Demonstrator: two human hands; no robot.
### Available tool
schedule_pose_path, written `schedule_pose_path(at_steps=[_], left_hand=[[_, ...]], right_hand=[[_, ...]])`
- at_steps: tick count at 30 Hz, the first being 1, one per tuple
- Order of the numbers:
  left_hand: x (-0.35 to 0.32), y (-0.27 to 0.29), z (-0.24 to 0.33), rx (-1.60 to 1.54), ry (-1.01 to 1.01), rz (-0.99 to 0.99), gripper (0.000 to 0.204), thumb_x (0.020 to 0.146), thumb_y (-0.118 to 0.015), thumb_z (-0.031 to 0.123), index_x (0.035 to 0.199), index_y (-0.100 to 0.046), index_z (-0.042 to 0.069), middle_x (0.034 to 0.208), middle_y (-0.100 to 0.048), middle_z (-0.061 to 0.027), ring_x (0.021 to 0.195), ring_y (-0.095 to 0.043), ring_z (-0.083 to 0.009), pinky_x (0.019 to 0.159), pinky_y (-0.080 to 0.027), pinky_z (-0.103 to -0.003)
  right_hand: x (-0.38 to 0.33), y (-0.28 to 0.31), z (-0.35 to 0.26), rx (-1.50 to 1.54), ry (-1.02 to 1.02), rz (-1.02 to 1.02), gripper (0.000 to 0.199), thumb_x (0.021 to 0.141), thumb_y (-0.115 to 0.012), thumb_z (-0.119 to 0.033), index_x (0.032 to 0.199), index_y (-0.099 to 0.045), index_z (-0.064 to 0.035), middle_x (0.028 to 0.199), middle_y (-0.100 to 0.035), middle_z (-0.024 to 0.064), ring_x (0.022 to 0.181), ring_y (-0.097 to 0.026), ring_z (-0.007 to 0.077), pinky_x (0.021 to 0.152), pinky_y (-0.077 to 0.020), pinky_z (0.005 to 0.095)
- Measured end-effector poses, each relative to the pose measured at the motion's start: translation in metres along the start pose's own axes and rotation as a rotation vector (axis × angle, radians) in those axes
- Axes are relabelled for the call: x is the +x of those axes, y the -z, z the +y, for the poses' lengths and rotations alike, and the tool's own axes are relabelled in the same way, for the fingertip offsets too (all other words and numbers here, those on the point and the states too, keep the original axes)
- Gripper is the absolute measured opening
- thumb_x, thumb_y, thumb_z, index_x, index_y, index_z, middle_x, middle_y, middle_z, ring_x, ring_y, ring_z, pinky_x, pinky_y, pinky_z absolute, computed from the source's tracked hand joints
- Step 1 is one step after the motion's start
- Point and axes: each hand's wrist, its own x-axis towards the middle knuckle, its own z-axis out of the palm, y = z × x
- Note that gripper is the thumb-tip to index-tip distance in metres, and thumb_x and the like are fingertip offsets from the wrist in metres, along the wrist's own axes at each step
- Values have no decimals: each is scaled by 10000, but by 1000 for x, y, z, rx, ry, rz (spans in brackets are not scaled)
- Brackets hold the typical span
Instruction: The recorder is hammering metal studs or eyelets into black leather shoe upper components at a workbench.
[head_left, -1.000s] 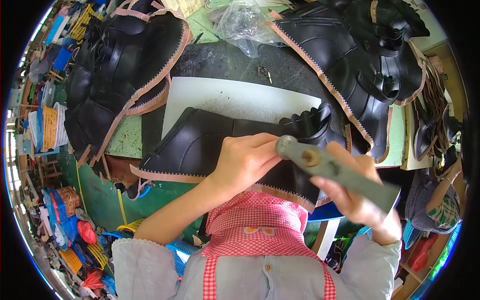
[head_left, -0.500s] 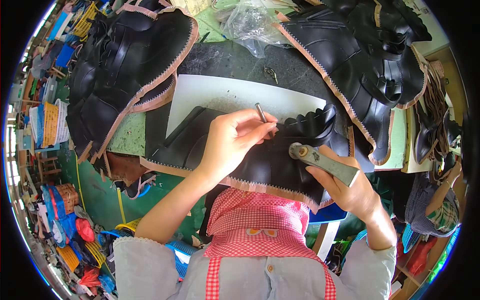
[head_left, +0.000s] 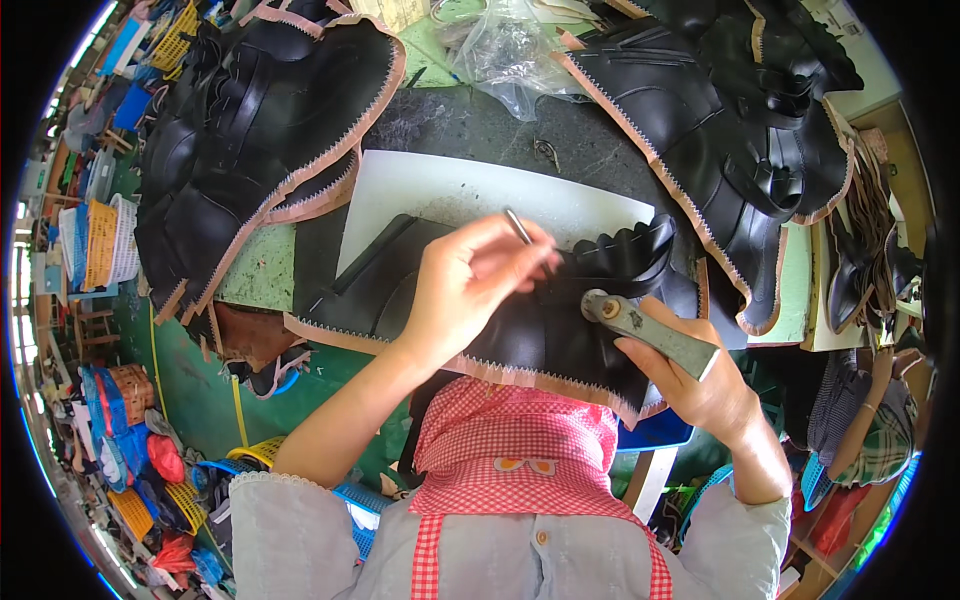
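Observation:
My left hand (head_left: 450,290) pinches a slim metal rod like a hand punch (head_left: 517,226), slanted, its lower end hidden by my fingers. Beneath it lies a black leather shoe upper (head_left: 520,340) with a pinkish zigzag-cut edge and a scalloped strap (head_left: 625,250) at its right. Closed around a hammer (head_left: 655,335), my right hand (head_left: 715,395) keeps the metal head just over the right part of the upper. The hammer's handle is mostly hidden under the head and hand. A white sheet (head_left: 470,190) sits partly under the upper.
Stacks of black uppers flank the work, one at left (head_left: 260,150) and one at right (head_left: 700,140). A clear plastic bag (head_left: 510,55) lies at the back, with a small metal piece (head_left: 546,152) nearer. Another person (head_left: 865,420) is at the far right.
My left hand and the punch have shifted slightly; the fingers look blurred now, and the punch leans more. The hammer stays nearly where it was. The other person's arm at the right has moved.

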Motion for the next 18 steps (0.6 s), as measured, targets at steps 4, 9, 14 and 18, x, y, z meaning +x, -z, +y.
schedule_pose_path(at_steps=[4, 9, 14, 18], left_hand=[[1, 2, 0, 174, -82, -60, 146, 955, -628, 91, 1062, -671, 2, 981, -704, -59, 913, -672, -117, 766, -545, -242], [12, 7, 19, 0, -109, 109, 134, 960, -612, 79, 1059, -654, 0, 988, -703, -84, 923, -697, -169, 722, -585, -268], [6, 5, -1, 197, -10, -21, 113, 911, -670, 39, 1018, -681, 3, 934, -720, -57, 875, -680, -106, 760, -547, -242], [8, 5, 1, 61, 34, -17, 82, 898, -676, 12, 976, -687, -13, 915, -717, -40, 848, -660, -73, 755, -525, -217]], right_hand=[[1, 2, -3, 62, -76, -41, 181, 941, -649, -177, 941, -544, -30, 735, -652, 158, 562, -679, 295, 474, -498, 327], [1, 2, -2, 47, -39, -39, 179, 945, -641, -185, 942, -542, -36, 725, -659, 158, 570, -686, 290, 474, -504, 323], [2, 3, -1, 67, -65, -56, 178, 942, -645, -187, 947, -549, -36, 714, -663, 160, 576, -691, 279, 467, -503, 315], [2, 3, -1, 35, -37, -49, 180, 939, -649, -188, 952, -552, -37, 716, -663, 164, 578, -693, 276, 466, -502, 313]])
